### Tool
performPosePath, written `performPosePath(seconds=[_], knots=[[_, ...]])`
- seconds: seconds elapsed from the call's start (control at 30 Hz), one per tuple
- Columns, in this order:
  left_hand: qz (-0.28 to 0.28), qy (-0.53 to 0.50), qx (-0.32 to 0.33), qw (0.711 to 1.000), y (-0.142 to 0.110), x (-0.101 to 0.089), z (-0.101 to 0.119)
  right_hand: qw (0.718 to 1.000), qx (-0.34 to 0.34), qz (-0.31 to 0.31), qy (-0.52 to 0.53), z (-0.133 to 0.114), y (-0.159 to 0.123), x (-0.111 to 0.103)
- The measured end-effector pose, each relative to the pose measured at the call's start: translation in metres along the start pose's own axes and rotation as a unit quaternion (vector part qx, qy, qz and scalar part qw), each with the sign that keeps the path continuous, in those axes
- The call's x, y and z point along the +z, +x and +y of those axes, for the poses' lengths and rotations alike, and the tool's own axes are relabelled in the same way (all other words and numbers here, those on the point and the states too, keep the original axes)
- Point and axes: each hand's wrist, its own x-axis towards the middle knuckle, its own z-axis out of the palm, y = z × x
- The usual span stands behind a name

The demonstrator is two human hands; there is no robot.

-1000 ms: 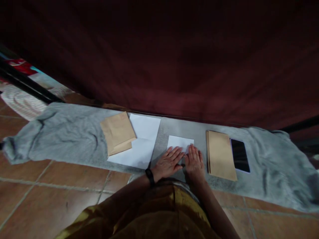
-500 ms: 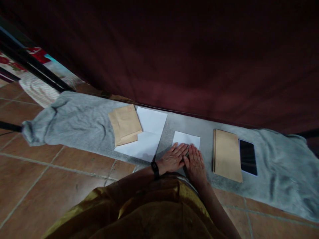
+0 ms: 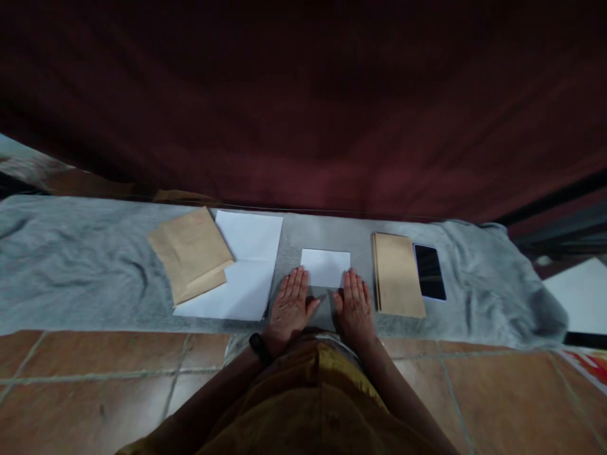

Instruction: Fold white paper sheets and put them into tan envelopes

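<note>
A small white folded paper (image 3: 325, 267) lies flat on the grey cloth in front of me. My left hand (image 3: 290, 303) rests palm down, fingers stretched out, its fingertips at the paper's lower left corner. At the opposite lower corner is my right hand (image 3: 355, 309), also flat with straight fingers and the thumb apart. Neither hand grips anything. Left of my left hand are larger white sheets (image 3: 251, 278) with a crease across them. Brown envelopes (image 3: 194, 249) lie partly over those sheets. On the right, beyond my right hand, sits a neat stack of brown envelopes (image 3: 399, 275).
A dark-screened phone (image 3: 429, 272) lies beside the envelope stack. The grey cloth (image 3: 85, 265) covers a long narrow surface and is wrinkled at both ends. A dark red curtain (image 3: 303, 126) hangs behind it. Tiled floor (image 3: 118, 392) shows below the near edge.
My hands have moved apart, from lying together on the small white paper to its two lower corners. The camera view has turned, levelling the surface.
</note>
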Motion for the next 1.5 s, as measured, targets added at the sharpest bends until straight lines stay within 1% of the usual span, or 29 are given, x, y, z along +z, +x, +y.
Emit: performPosePath(seconds=[0.1,0.2,0.27,0.37,0.43,0.5,0.6,0.8,0.9,0.97,1.1,1.2,1.27,1.4,1.5], knots=[[0.002,-0.003,-0.006,1.000,-0.001,-0.001,-0.004,0.999,0.031,-0.016,0.005,-0.001,0.002,-0.004],[0.019,-0.005,-0.010,1.000,0.006,-0.006,-0.004,0.999,0.044,-0.006,0.029,-0.005,0.012,-0.009],[0.027,-0.010,0.005,1.000,0.018,-0.009,0.000,0.998,0.019,0.003,0.060,-0.009,0.024,-0.011],[0.021,-0.025,0.058,0.998,0.043,-0.008,0.011,0.994,-0.033,-0.007,0.102,-0.015,0.046,-0.006],[0.008,-0.030,0.072,0.997,0.058,-0.004,0.016,0.993,-0.039,-0.025,0.104,-0.016,0.057,0.002],[-0.007,-0.026,0.066,0.997,0.068,0.002,0.018,0.995,-0.032,-0.031,0.088,-0.014,0.063,0.009],[-0.008,-0.018,0.044,0.999,0.072,0.009,0.016,0.998,-0.019,-0.014,0.059,-0.007,0.065,0.017],[0.048,-0.008,-0.020,0.999,0.065,0.013,0.006,0.999,0.018,0.027,0.028,0.004,0.063,0.022],[0.069,-0.004,-0.034,0.997,0.063,0.014,0.004,0.999,0.027,0.041,0.023,0.007,0.063,0.023],[0.073,-0.003,-0.038,0.997,0.063,0.014,0.003,0.998,0.028,0.047,0.022,0.010,0.063,0.023],[0.057,0.002,-0.051,0.997,0.067,0.009,0.003,0.998,0.027,0.052,0.021,0.012,0.062,0.026],[0.054,-0.006,-0.058,0.997,0.077,0.001,0.000,0.998,0.028,0.058,0.015,0.012,0.061,0.028],[0.051,-0.010,-0.053,0.997,0.086,-0.005,-0.005,0.998,0.027,0.064,0.011,0.012,0.061,0.029],[0.012,-0.008,-0.034,0.999,0.106,-0.015,-0.017,0.997,0.020,0.075,0.006,0.012,0.062,0.028],[-0.007,-0.014,-0.016,1.000,0.119,-0.020,-0.023,0.996,0.016,0.087,0.007,0.011,0.062,0.028]])
